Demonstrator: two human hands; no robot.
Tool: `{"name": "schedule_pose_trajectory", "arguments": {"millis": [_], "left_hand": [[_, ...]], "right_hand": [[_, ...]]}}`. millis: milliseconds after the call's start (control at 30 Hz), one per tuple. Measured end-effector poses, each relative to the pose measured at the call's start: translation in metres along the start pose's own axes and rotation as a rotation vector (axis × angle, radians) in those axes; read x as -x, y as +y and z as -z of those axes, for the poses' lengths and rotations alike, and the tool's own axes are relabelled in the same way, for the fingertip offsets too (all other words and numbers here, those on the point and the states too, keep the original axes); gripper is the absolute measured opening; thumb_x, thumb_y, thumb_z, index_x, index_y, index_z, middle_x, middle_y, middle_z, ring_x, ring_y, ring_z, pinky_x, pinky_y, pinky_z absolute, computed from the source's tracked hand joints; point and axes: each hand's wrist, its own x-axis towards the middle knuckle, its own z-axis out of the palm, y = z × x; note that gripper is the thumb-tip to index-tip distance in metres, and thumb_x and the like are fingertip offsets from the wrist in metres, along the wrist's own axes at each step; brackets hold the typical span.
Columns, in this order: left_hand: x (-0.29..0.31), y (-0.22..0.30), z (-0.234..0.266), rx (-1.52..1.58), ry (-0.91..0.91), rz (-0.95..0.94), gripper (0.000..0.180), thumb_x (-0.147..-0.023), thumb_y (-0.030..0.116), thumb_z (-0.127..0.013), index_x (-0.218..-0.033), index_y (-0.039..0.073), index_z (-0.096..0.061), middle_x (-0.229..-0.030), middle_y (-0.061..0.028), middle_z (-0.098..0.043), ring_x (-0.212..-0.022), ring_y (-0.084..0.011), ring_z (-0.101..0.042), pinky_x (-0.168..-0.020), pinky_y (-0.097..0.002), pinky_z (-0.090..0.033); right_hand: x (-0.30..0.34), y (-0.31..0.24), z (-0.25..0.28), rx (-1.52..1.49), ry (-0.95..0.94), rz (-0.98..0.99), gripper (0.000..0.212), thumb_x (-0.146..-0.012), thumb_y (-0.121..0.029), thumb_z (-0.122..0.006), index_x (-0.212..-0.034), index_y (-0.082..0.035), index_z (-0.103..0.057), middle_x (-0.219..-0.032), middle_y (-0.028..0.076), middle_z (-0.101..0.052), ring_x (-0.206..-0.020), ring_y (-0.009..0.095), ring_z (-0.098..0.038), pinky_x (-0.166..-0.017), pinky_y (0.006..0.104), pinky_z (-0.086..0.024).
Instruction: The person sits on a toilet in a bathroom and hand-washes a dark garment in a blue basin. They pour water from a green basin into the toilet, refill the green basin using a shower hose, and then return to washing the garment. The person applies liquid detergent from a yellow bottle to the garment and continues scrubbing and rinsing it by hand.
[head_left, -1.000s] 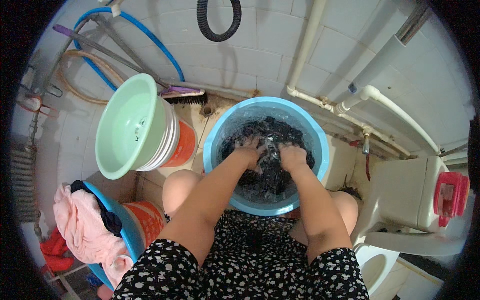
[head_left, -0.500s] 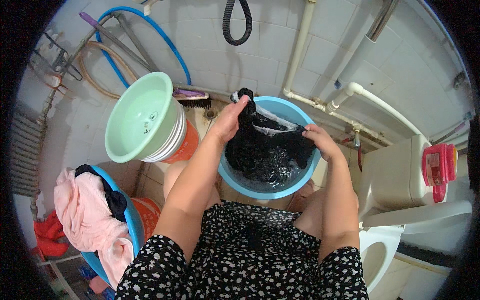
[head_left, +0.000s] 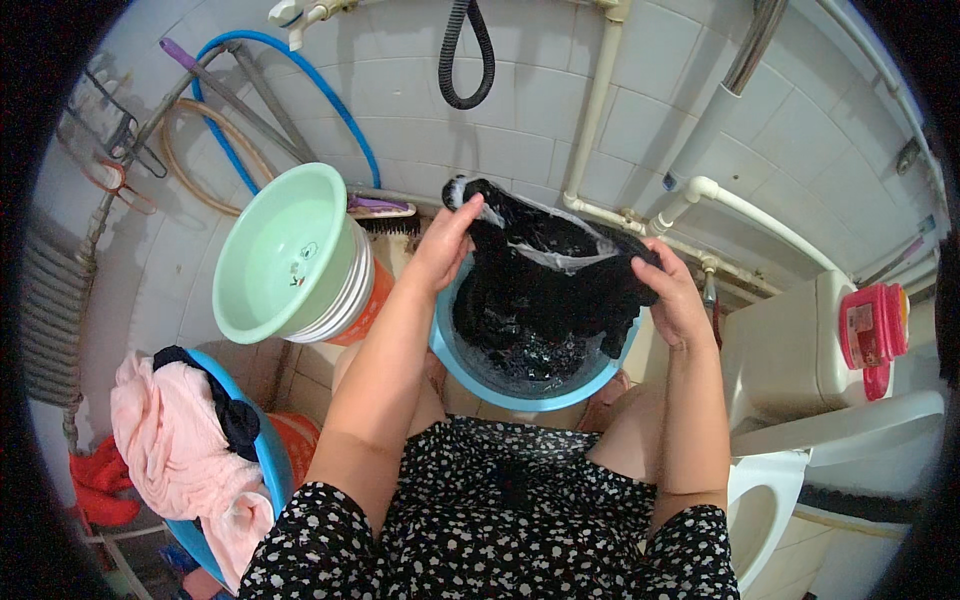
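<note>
The black cloth hangs between the left hand and the right hand, its lower part inside the blue basin; its upper edge, with whitish foam close to it, runs crosswise from hand to hand; each hand pinches firmly one upper corner; so the cloth lies rightward of the left one, leftward of the right one, and neither is clearly nearer.

Black garment, wet, soft, wrinkled. Whitish streak along its opening, suds or trim unclear. Upper edge raised, spread sideways, opening gaping. Body hangs down into round light-blue basin; lower part bunched, glistening.
</note>
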Motion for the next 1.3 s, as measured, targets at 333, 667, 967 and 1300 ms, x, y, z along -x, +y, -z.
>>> {"name": "schedule_pose_trajectory", "arguments": {"millis": [333, 667, 967, 1300], "left_hand": [[-0.012, -0.020, -0.007, 0.182, -0.241, 0.161, 0.051, -0.095, 0.042, -0.041, -0.136, 0.012, -0.038, -0.123, -0.0083, -0.055, -0.108, -0.0198, -0.056, -0.093, -0.0376, -0.044], [-0.007, -0.035, -0.014, 0.148, -0.171, 0.354, 0.039, -0.084, 0.034, -0.063, -0.112, 0.007, -0.058, -0.111, -0.0086, -0.061, -0.101, -0.0202, -0.057, -0.090, -0.0349, -0.045], [-0.026, -0.058, 0.004, -0.229, 0.023, 0.336, 0.033, -0.085, 0.012, -0.058, -0.117, 0.007, -0.054, -0.111, -0.0048, -0.060, -0.100, -0.0170, -0.054, -0.089, -0.0345, -0.042], [-0.019, -0.056, -0.012, 0.760, -0.138, 0.087, 0.063, -0.087, 0.062, -0.037, -0.114, 0.009, -0.059, -0.115, -0.0115, -0.060, -0.109, -0.0290, -0.054, -0.094, -0.0471, -0.042]], "right_hand": [[-0.036, 0.016, 0.027, -0.459, 0.138, 0.080, 0.024, -0.091, -0.020, -0.054, -0.110, -0.006, -0.053, -0.100, 0.005, -0.062, -0.091, 0.019, -0.059, -0.081, 0.0332, -0.048], [-0.065, 0.051, 0.040, -0.370, 0.277, -0.123, 0.028, -0.082, -0.020, -0.066, -0.105, -0.009, -0.054, -0.093, 0.006, -0.062, -0.084, 0.020, -0.060, -0.071, 0.0356, -0.050], [-0.081, 0.088, 0.033, 0.193, 0.306, -0.211, 0.025, -0.081, -0.013, -0.066, -0.101, -0.006, -0.053, -0.085, 0.005, -0.060, -0.075, 0.016, -0.056, -0.066, 0.0296, -0.046], [-0.066, 0.032, 0.001, -0.479, 0.043, -0.234, 0.025, -0.085, -0.020, -0.062, -0.105, -0.008, -0.055, -0.094, 0.004, -0.061, -0.086, 0.019, -0.059, -0.078, 0.0330, -0.049]]}}
